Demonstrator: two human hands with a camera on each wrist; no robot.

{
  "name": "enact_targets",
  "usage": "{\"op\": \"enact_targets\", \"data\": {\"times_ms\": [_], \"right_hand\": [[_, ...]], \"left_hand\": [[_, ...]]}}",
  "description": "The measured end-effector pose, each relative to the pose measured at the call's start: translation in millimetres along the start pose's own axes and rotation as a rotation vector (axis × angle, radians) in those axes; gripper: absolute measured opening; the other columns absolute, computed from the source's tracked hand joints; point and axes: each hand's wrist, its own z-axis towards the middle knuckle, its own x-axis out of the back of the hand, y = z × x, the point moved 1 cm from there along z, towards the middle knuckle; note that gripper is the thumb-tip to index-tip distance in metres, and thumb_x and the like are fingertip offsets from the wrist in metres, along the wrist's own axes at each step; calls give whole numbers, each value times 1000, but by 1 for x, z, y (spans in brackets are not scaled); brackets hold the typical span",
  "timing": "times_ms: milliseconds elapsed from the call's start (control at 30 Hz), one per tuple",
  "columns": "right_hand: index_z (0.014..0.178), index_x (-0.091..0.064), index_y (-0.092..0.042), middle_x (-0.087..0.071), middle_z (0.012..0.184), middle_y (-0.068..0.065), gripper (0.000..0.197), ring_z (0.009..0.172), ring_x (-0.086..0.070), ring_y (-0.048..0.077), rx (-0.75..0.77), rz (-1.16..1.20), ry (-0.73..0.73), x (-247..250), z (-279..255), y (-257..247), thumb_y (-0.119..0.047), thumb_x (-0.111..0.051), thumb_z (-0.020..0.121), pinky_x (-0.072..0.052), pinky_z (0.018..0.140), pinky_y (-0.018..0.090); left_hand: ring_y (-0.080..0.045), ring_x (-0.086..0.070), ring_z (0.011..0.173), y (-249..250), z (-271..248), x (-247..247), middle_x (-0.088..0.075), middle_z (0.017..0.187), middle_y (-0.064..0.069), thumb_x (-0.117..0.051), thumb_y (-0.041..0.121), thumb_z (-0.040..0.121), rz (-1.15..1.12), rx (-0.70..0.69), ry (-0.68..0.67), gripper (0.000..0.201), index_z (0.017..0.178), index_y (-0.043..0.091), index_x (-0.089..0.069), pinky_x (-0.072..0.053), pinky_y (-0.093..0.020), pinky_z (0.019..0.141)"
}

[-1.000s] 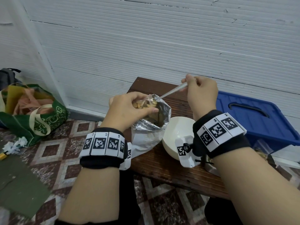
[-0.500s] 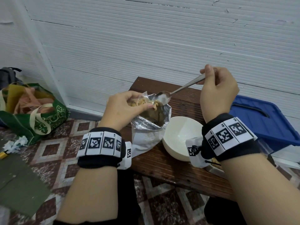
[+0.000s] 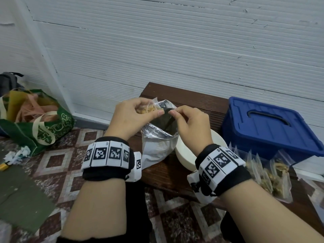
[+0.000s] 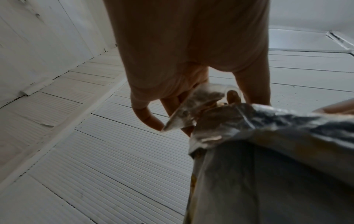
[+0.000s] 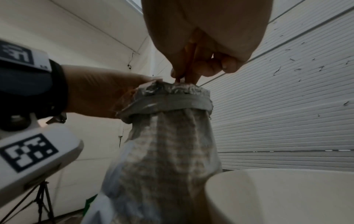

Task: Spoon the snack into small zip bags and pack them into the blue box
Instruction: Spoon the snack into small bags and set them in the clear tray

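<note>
My left hand (image 3: 154,111) pinches a small clear zip bag (image 3: 149,108) with yellow snack in it, just above the mouth of the silver foil snack bag (image 3: 157,142). My right hand (image 3: 173,112) is close beside it. In the right wrist view the right hand (image 5: 185,77) pinches a thin spoon handle that runs down into the foil bag (image 5: 168,136); the spoon's bowl is hidden. The left wrist view has the zip bag (image 4: 191,109) at my fingertips. The blue box (image 3: 268,127) stands on the right with its lid on.
A white bowl (image 3: 184,155) sits on the brown wooden bench (image 3: 201,102) under my right wrist. Several filled zip bags (image 3: 270,172) lie in front of the blue box. A green shopping bag (image 3: 35,120) stands on the tiled floor at the left, against the white wall.
The right hand lifted the spoon out of the zip bag, swung it up to the right, then came back down to the foil bag's mouth. The left hand kept hold of the zip bag.
</note>
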Motion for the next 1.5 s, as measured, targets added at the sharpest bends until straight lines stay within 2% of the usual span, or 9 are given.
{"op": "enact_targets", "data": {"times_ms": [233, 400, 533, 700, 867, 967, 1100, 1333, 1500], "right_hand": [[82, -70, -9, -67, 68, 6, 19, 70, -60, 24, -47, 28, -106, 0, -1, -10, -20, -59, 93, -48, 71, 37], [81, -68, -15, -59, 65, -9, 21, 62, -53, 7, -224, 69, -5, 6, 6, -5, -22, -54, 95, -40, 61, 21], [79, -66, -17, -64, 69, -2, 25, 64, -59, 12, -386, 91, 143, 19, 14, 2, -25, -51, 96, -47, 65, 29], [82, -70, -10, -56, 58, -10, 29, 52, -51, 1, -558, 124, 245, 38, 27, 10, -22, -49, 98, -39, 56, 17], [79, -71, -10, -56, 54, -6, 30, 59, -53, 10, -650, 168, 258, 51, 36, 14, -19, -49, 97, -45, 64, 27], [72, -67, -15, -56, 57, -7, 30, 70, -58, 12, -656, 169, 286, 63, 40, 13, -16, -49, 95, -48, 69, 25], [73, -67, -13, -55, 57, -8, 29, 58, -49, 2, -610, 159, 339, 77, 50, 9, -16, -49, 96, -41, 59, 18], [77, -67, -15, -54, 60, -9, 28, 53, -48, 1, -500, 124, 286, 72, 56, -6, -19, -48, 97, -39, 51, 16], [79, -69, -14, -58, 66, -6, 28, 61, -54, 9, -412, 108, 259, 58, 57, -19, -23, -48, 97, -43, 65, 24]], "left_hand": [[-1, -65, 83, 4, -2, 0, -70, 88, 12, -82, 45, 67, -25, 15, -5, 35, 96, 27, -73, -52, -19, 74], [-2, -65, 86, 3, -1, 0, -70, 91, 12, -82, 43, 67, -43, 29, -19, 35, 96, 28, -71, -47, -14, 73], [-1, -63, 86, 3, -2, -1, -68, 91, 12, -81, 44, 68, -45, 28, -18, 28, 91, 32, -69, -43, -10, 70], [13, -53, 64, 4, -2, 2, -60, 74, 16, -80, 45, 71, -28, -11, 22, 27, 90, 27, -72, -37, -3, 57], [15, -53, 63, 3, -2, 9, -62, 72, 17, -78, 48, 70, -26, -33, 46, 27, 89, 31, -73, -39, -6, 59], [3, -56, 71, 3, -3, 13, -67, 79, 12, -79, 48, 70, -24, -32, 55, 30, 92, 29, -75, -42, -17, 65], [4, -65, 78, 5, -4, 11, -72, 84, 12, -83, 43, 63, -49, -19, 9, 29, 88, 32, -74, -48, -9, 68], [9, -62, 81, 8, -2, 0, -67, 94, 19, -88, 38, 59, 11, -33, -58, 54, 109, 24, -72, -45, -3, 70], [12, -61, 80, 10, -2, -6, -66, 87, 22, -89, 37, 58, 33, -54, -57, 49, 102, 30, -71, -44, 0, 68]]}}
